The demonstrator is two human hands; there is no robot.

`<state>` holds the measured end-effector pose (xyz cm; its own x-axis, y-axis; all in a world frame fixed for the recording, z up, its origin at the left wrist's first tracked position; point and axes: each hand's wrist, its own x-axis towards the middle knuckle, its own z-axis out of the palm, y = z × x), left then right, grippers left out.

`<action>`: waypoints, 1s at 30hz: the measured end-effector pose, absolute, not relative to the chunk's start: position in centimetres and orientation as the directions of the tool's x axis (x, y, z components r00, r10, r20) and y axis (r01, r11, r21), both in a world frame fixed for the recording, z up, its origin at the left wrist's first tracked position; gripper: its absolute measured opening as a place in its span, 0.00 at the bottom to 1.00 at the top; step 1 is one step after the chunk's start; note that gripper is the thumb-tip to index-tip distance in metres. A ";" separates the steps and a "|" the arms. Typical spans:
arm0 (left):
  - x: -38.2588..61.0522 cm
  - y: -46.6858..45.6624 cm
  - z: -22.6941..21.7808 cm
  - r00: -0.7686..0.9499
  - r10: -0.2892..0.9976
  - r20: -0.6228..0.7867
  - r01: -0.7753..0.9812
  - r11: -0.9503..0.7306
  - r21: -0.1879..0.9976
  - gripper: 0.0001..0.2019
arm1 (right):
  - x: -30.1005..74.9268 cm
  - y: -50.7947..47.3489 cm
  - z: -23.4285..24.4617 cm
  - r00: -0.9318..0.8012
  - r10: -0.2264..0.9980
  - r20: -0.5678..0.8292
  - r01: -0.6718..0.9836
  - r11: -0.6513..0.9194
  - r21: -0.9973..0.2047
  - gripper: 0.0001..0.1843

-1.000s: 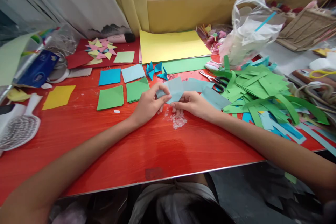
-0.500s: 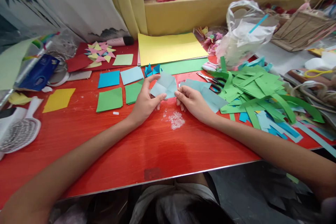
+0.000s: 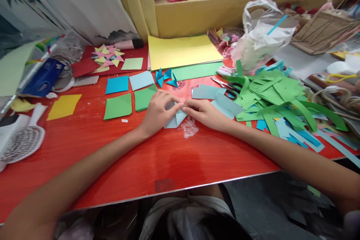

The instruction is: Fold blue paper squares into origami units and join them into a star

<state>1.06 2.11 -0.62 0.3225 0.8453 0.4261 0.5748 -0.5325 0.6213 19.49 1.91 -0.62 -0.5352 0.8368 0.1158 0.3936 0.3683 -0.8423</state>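
Observation:
A light blue paper square [image 3: 174, 119], partly folded, lies on the red table [image 3: 157, 157] under both hands. My left hand [image 3: 159, 110] presses its fingers down on the paper's left part. My right hand [image 3: 204, 111] pinches and presses the paper's upper right edge, fingertips meeting the left hand's. Most of the paper is hidden by the fingers; a pointed corner shows below them. Small folded blue paper pieces [image 3: 164, 77] sit just beyond the hands.
Green squares [image 3: 118, 105], blue squares [image 3: 116, 84] and a yellow square [image 3: 64, 106] lie to the left. Scissors [image 3: 229, 87] and a heap of green paper strips [image 3: 275, 95] fill the right. Large yellow sheets [image 3: 181, 50] and a plastic bag [image 3: 263, 33] sit behind. A hairbrush [image 3: 21, 142] is far left.
The light blue paper was held up open between both hands; now it is folded down flat on the table with both hands pressing on it.

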 end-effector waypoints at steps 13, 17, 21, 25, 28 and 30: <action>1.1 2.4 -0.6 0.266 0.960 0.084 0.378 -0.184 0.907 0.17 | 19.6 2.2 -1.1 -0.321 0.929 0.182 0.398 0.307 -0.864 0.23; 1.1 2.3 -0.4 0.270 0.960 0.077 0.401 -0.185 0.897 0.21 | 19.4 2.1 -0.9 -0.316 0.930 0.185 0.444 0.317 -0.838 0.22; 1.1 2.4 -0.4 0.285 0.955 0.087 0.417 -0.205 0.885 0.22 | 19.3 2.0 -0.7 -0.299 0.937 0.182 0.487 0.314 -0.815 0.20; 1.1 2.6 -0.6 0.360 0.932 0.047 0.364 -0.186 0.913 0.16 | 19.4 2.2 -0.9 -0.270 0.947 0.174 0.400 0.275 -0.874 0.18; 1.1 2.7 -0.9 0.306 0.950 0.058 0.278 -0.148 0.949 0.13 | 19.5 2.3 -1.1 -0.304 0.947 0.109 0.262 0.193 -0.946 0.17; 1.0 2.8 -1.2 0.241 0.969 0.059 0.219 -0.113 0.969 0.13 | 19.6 2.3 -1.1 -0.345 0.936 0.066 0.230 0.153 -0.961 0.18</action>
<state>1.04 2.79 -1.23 0.2414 0.9687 0.0586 0.2189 -0.1131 0.9692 19.55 2.30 -1.08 -0.3446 0.9364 0.0662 0.2305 0.1527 -0.9610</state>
